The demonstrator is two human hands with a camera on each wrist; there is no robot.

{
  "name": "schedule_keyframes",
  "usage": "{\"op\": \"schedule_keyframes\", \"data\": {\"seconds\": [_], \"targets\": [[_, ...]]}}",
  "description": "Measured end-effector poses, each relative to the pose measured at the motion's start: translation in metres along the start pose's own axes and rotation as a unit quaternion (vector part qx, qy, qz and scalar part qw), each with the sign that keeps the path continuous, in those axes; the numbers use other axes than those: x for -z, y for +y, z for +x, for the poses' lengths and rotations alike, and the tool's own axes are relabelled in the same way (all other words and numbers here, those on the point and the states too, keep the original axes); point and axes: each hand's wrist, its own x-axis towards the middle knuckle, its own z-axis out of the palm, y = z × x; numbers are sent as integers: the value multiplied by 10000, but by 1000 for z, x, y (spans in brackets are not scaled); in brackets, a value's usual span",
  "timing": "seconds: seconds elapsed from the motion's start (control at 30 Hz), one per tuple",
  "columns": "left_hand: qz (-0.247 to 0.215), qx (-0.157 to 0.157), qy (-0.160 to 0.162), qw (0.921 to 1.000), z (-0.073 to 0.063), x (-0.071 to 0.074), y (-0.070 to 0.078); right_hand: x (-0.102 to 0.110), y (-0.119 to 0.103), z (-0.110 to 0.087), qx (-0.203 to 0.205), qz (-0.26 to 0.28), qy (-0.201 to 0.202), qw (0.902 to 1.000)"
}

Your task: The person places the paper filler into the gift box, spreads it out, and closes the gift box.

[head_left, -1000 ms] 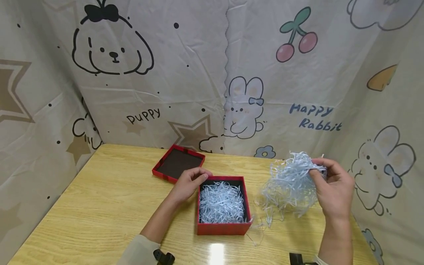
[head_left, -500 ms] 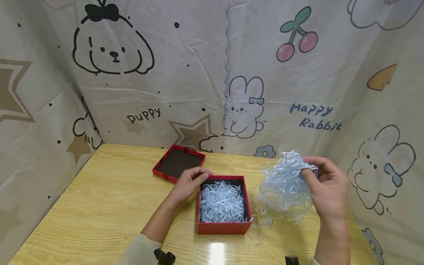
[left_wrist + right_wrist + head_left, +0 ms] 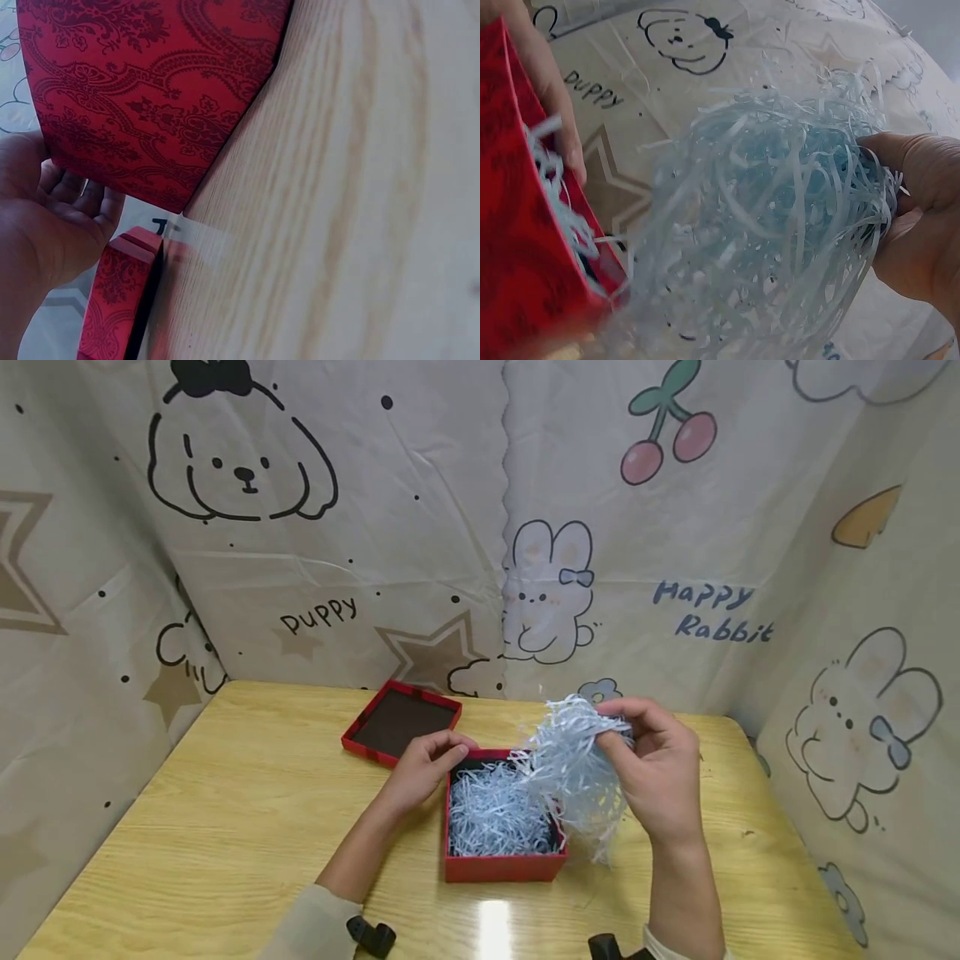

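Note:
A red patterned gift box (image 3: 504,869) stands on the table, dark inside and filled with pale blue shredded paper (image 3: 487,810). My left hand (image 3: 420,770) grips its far left corner, thumb at the rim; in the left wrist view the fingers (image 3: 90,201) reach behind the box wall. A loose clump of the same shredded paper (image 3: 573,756) is pinched between thumb and fingers of my right hand (image 3: 662,772), raised beside the box. Strands of it hang over the box's right rim. In the right wrist view the clump (image 3: 780,187) spreads wide in front of the box.
The red box lid (image 3: 401,724) lies inside up, behind and left of the box. A printed cloth (image 3: 420,552) closes off the back and both sides of the wooden table (image 3: 225,810).
My right hand has carried the clump of shredded paper left, from beyond the box to over its right rim. The left hand stays at the corner. The head view has shifted slightly.

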Motion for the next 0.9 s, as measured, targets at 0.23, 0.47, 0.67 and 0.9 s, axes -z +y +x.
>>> {"op": "schedule_keyframes", "data": {"seconds": [0.23, 0.47, 0.67, 0.9], "targets": [[-100, -128, -11, 9999, 1, 1, -3, -34, -4, 0, -176, 87, -457, 9988], [-23, -168, 98, 9998, 2, -1, -1, -56, 9, -4, -380, 59, -816, 9959], [88, -175, 188, 9996, 2, -1, -1, -61, 26, -4, -910, -350, -1271, 9871], [-113, -141, 74, 9998, 2, -1, -2, -54, 49, -5, -1457, -1076, -2265, 9570]]}}
